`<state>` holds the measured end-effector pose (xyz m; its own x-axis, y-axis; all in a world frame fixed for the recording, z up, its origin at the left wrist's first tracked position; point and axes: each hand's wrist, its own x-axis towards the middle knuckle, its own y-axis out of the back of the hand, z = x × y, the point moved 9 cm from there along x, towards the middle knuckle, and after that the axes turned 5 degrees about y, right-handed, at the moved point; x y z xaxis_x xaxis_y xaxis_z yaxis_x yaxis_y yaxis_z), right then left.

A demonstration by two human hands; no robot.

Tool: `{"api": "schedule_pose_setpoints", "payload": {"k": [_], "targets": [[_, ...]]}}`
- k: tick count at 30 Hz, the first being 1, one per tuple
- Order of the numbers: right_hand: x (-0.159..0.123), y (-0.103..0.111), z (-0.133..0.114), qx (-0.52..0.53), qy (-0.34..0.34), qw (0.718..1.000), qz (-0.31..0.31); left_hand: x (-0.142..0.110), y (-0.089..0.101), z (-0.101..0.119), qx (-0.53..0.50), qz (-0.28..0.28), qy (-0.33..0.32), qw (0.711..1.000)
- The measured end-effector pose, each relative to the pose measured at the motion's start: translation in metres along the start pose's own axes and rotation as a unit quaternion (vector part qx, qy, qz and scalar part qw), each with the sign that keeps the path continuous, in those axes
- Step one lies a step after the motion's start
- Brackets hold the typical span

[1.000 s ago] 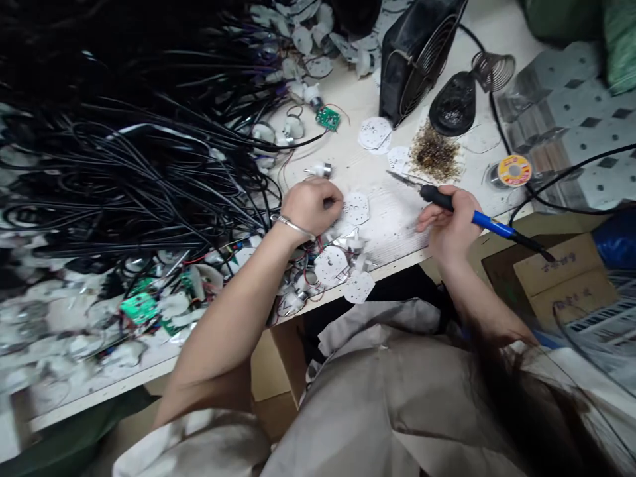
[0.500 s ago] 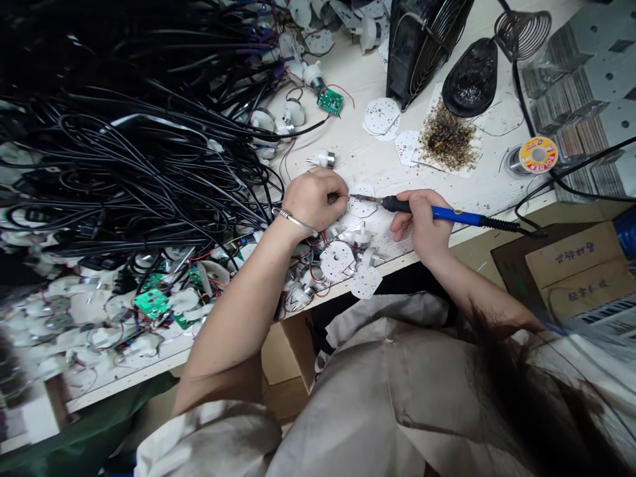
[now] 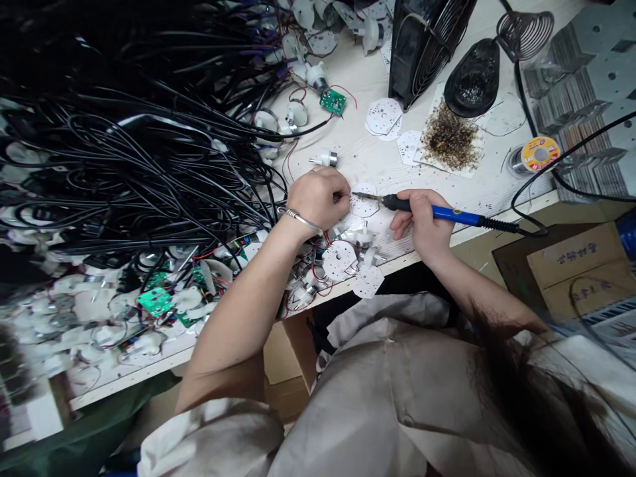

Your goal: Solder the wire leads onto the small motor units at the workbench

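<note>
My right hand (image 3: 428, 222) is closed round a blue and black soldering iron (image 3: 447, 213). Its metal tip points left, over a white circuit board (image 3: 364, 202) on the bench, and ends close to the fingers of my left hand (image 3: 322, 199). Those fingers are pinched together; what they hold is hidden behind the knuckles. Just below the left hand lie a round white board (image 3: 338, 260), another pale board (image 3: 368, 281) and small white motor parts (image 3: 301, 295) with red and black wires. A small white motor (image 3: 326, 159) lies above the left hand.
A heap of black cables (image 3: 163, 152) covers the bench's left side, with green boards (image 3: 155, 301) in front. To the right are a solder spool (image 3: 540, 156), solder crumbs (image 3: 451, 139) on a board, a black dish (image 3: 473, 79), a fan (image 3: 427, 50) and stacked plates (image 3: 591, 106).
The whole view has shifted slightly. Both hands and the soldering iron keep nearly the same pose; the iron's cord at the right has moved a little.
</note>
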<state>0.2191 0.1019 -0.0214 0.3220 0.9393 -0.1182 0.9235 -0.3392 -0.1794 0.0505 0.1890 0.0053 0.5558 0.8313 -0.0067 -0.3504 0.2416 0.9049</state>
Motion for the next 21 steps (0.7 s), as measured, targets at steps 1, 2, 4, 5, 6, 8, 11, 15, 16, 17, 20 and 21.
{"api": "schedule_pose_setpoints", "payload": {"k": [1, 2, 4, 5, 6, 8, 11, 15, 16, 17, 20, 21], "targets": [[0.000, 0.000, 0.000, 0.001, 0.001, 1.000, 0.001, 0.000, 0.000, 0.000, 0.001, -0.001, -0.001, 1.000], [0.000, 0.000, 0.000, 0.000, 0.001, 1.000, -0.001, 0.000, 0.000, 0.000, 0.002, -0.001, -0.001, 1.000], [0.000, -0.002, 0.002, -0.004, -0.002, 1.000, -0.010, 0.000, -0.001, -0.001, 0.002, -0.003, 0.001, 1.000], [0.000, -0.003, 0.002, -0.007, -0.004, 1.000, -0.013, 0.000, -0.001, -0.002, 0.002, -0.003, 0.003, 1.000], [0.000, -0.003, 0.002, -0.008, -0.007, 1.000, -0.014, 0.000, -0.001, -0.002, 0.001, -0.002, 0.004, 1.000], [0.000, -0.002, 0.002, -0.007, -0.008, 1.000, -0.007, 0.000, -0.001, -0.002, -0.001, -0.002, 0.002, 1.000], [0.000, 0.003, 0.000, 0.005, 0.000, 1.000, 0.018, 0.000, -0.001, -0.001, -0.005, -0.002, -0.002, 1.000], [-0.001, 0.010, -0.004, 0.016, 0.024, 0.998, 0.056, 0.000, -0.002, -0.003, -0.007, -0.004, 0.005, 1.000], [-0.001, 0.011, -0.005, 0.014, 0.034, 0.997, 0.061, 0.000, -0.003, -0.003, -0.007, -0.005, 0.005, 1.000], [-0.002, 0.012, -0.007, 0.012, 0.045, 0.997, 0.063, 0.000, -0.003, -0.003, -0.007, -0.006, 0.005, 1.000], [-0.003, 0.011, -0.013, 0.004, 0.071, 0.996, 0.057, 0.000, -0.004, -0.003, -0.008, -0.008, 0.003, 1.000], [-0.003, 0.011, -0.014, 0.003, 0.074, 0.996, 0.056, 0.000, -0.004, -0.002, -0.007, -0.008, 0.001, 1.000]]}}
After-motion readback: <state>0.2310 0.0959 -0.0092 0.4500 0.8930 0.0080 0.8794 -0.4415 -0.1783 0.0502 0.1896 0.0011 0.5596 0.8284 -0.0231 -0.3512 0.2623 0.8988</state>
